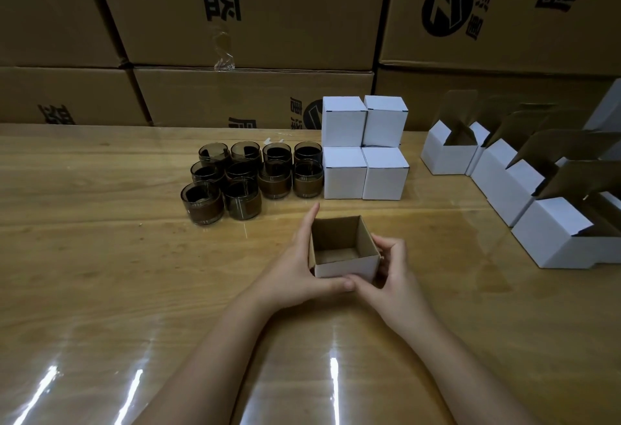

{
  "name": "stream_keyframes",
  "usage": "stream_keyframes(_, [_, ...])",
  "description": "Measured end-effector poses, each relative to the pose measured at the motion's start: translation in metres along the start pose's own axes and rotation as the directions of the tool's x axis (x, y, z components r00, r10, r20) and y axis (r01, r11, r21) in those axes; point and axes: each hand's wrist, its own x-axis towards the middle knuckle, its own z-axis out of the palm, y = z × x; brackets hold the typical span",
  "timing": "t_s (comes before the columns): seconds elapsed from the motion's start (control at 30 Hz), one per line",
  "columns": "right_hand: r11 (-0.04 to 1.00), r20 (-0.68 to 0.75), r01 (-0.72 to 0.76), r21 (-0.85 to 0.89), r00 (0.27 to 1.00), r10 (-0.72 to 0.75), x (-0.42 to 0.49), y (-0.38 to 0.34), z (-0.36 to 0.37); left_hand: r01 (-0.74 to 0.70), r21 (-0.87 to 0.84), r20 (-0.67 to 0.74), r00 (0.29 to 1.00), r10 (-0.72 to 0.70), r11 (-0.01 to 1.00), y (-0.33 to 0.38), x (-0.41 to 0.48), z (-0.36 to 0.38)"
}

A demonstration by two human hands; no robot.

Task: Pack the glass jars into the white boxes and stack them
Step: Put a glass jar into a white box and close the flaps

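Note:
A small white box (pixel 346 266), open at the top and empty inside, stands on the table between my hands. My left hand (pixel 299 266) holds its left side, fingers straight up along the wall and thumb under the front edge. My right hand (pixel 391 265) grips its right side with curled fingers. Behind it, several dark glass jars (pixel 252 176) with brown bands stand in rows. To their right, closed white boxes (pixel 364 147) form a two-high stack.
Several open white boxes (pixel 504 186) with raised brown flaps line the right side of the glossy wooden table (pixel 100 256). Large brown cartons (pixel 252 21) form a wall along the table's back edge.

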Motion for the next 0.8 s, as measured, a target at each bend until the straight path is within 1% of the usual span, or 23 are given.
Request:
stream_keyframes(0.1, [0.999,0.017,-0.005,0.032,1.0,0.004,0.001,0.002,-0.002,0.02,0.092,-0.052,0.999,-0.015,0.996,-0.001,0.001,0.0])
stream_keyframes(0.17, [0.999,0.029,-0.022,0.041,0.999,0.021,0.001,0.002,-0.002,0.059,0.108,-0.063,0.997,-0.052,0.992,-0.003,0.001,-0.001])
stream_keyframes(0.3, [0.998,0.002,-0.024,0.062,1.0,0.024,0.001,0.002,-0.001,0.092,0.203,0.006,0.995,-0.095,0.975,-0.006,0.003,-0.002])
stream_keyframes(0.37, [0.998,-0.007,-0.015,0.055,1.0,0.015,0.001,0.002,0.0,0.092,0.221,0.019,0.995,-0.098,0.971,-0.005,0.003,-0.002])
stream_keyframes(0.43, [0.999,-0.013,-0.004,0.049,1.0,0.004,0.001,0.003,0.0,0.086,0.177,0.014,0.996,-0.09,0.981,-0.005,0.003,-0.002])
stream_keyframes(0.5, [0.999,-0.016,-0.002,0.053,1.0,0.003,0.001,0.003,0.001,0.08,0.095,0.009,0.997,-0.081,0.992,-0.006,0.004,-0.004])
stream_keyframes(0.6, [0.995,-0.021,-0.024,0.096,0.999,0.026,0.001,0.002,0.0,0.061,-0.012,0.01,0.998,-0.061,0.998,-0.01,0.004,-0.007])
stream_keyframes(0.73, [0.98,-0.025,-0.065,0.188,0.997,0.071,0.002,0.003,-0.002,-0.022,-0.192,-0.056,0.998,0.012,0.981,-0.007,0.004,-0.019])
stream_keyframes(0.8, [0.979,-0.01,-0.073,0.189,0.997,0.077,0.002,0.0,-0.003,-0.013,-0.31,-0.13,0.991,-0.029,0.951,-0.007,0.007,-0.027])
